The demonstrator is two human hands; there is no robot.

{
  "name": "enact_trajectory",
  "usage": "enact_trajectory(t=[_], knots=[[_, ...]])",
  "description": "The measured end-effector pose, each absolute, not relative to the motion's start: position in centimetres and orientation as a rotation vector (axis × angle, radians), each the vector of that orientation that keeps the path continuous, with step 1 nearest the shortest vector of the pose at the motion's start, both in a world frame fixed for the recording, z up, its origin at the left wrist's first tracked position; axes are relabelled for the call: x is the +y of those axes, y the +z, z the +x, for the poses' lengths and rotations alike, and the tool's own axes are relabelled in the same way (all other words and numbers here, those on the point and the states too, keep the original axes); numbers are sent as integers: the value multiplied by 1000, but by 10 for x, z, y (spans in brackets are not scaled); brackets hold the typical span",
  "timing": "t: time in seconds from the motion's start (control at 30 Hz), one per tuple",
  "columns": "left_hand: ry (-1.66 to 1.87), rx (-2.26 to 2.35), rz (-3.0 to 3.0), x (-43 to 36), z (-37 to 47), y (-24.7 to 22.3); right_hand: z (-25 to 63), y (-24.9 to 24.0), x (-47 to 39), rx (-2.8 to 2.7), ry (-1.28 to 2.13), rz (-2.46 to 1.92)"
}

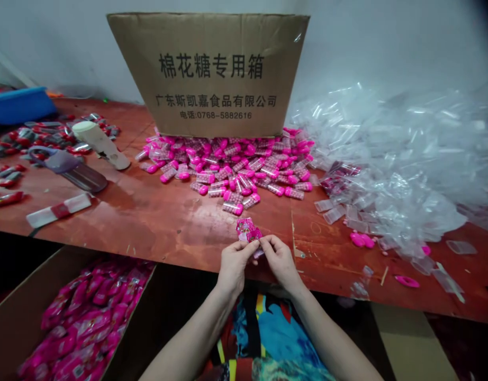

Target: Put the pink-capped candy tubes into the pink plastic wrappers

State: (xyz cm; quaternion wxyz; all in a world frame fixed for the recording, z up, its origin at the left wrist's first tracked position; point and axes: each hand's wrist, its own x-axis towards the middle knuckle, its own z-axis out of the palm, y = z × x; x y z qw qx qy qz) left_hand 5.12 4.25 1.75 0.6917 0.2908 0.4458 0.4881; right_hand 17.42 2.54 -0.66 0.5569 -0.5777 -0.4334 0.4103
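Near the table's front edge, my left hand [235,264] and my right hand [279,260] meet at the fingertips. Both pinch a small pink printed packet [246,228], which sticks up beyond the fingers; its lower part is covered by them. Past the packet lies a heap of small clear tubes with pink caps [244,172], filled with pinkish pieces. The closest tubes lie a short way beyond the packet.
A cardboard box [212,79] stands behind the heap. Clear plastic bags [387,159] cover the right side. A bottle [79,169], roll [99,143] and blue basin [21,106] are left. An open carton [25,301] of pink packets [89,323] sits below left.
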Motion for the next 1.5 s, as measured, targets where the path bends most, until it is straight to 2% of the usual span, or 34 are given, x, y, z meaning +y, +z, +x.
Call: enact_trajectory(t=[0.17, 0.33, 0.67, 0.9, 1.07, 1.33, 1.5], knots=[[909, 925, 674, 54, 45, 25, 186, -4, 35, -1243, 757, -1399], [925, 949, 733, 71, 44, 33, 196, 4, 52, -1360, 689, -1430], [982, 932, 521, 96, 53, 35, 208, 1, 90, -1332, 827, -1420], [1149, 1038, 421, 113, 31, 40, 222, 2, 148, -1972, 103, -1645], [1180, 1064, 271, 120, 25, 42, 218, 9, 164, -2248, -124, -1794], [1175, 1040, 201, 120, 21, 44, 242, 1, 130, -2096, -55, -1973], [1176, 1034, 199, 115, 20, 48, 265, 5, 137, -1910, -10, -2026]])
